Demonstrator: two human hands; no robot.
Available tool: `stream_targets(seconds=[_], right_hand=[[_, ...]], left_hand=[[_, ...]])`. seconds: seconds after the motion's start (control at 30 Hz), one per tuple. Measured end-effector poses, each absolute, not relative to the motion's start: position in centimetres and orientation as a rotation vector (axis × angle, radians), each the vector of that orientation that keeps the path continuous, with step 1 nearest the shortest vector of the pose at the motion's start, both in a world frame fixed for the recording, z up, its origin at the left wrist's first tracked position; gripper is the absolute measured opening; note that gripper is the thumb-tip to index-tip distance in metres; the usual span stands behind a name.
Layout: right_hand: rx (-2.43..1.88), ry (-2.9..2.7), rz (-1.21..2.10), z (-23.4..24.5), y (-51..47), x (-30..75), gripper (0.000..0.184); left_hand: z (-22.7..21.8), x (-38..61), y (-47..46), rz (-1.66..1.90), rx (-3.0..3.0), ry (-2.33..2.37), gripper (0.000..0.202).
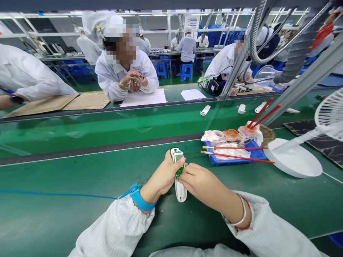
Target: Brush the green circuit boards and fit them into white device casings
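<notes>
A slim white handheld device [182, 192] is held over the green work surface, its inside facing up. In its upper part lies a green circuit board [179, 171] with a grey rectangular display; the lower part is a bare white housing. My left hand [166, 174] is closed around the device from the left, thumb across the board. From the right, my right hand [199, 178] presses its bent fingers together against the board's lower edge. Whatever those fingertips pinch is hidden. A blue wrist strap [142, 200] with a blue cord circles my left wrist.
To the right, a blue tray [214, 159] holds jars and tissues, with red-handled brushes [241, 154] across it. Beside it stands a white fan [294, 160]. Several white parts [205, 110] lie on the green belt [150, 125] ahead. Co-workers [125, 71] sit beyond it.
</notes>
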State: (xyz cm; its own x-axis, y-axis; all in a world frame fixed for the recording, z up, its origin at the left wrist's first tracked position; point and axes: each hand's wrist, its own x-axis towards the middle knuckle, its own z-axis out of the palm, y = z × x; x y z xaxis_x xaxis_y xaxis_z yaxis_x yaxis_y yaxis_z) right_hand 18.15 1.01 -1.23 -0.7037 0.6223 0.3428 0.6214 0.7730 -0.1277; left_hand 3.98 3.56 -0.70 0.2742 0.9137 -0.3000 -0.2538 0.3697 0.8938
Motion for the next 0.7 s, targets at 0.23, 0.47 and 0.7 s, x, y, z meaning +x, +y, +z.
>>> stream_targets(seconds=[0.23,0.47,0.7], right_hand=[[-0.895,-2.739,-0.228,-1.9,1.1,17.4,0.014],[-0.840,-2.873,-0.442,-1.6,0.5,16.1,0.021],[-0.930,-2.784,-0.242,-2.1,-0.6,17.3,0.027]], left_hand=[[-0.5,4.0,3.6,0.859,0.849,1.029,0.032],[-0.6,3.9,3.7,0.834,0.740,1.042,0.031],[-1.0,3.9,4.2,0.972,0.673,1.044,0.031]])
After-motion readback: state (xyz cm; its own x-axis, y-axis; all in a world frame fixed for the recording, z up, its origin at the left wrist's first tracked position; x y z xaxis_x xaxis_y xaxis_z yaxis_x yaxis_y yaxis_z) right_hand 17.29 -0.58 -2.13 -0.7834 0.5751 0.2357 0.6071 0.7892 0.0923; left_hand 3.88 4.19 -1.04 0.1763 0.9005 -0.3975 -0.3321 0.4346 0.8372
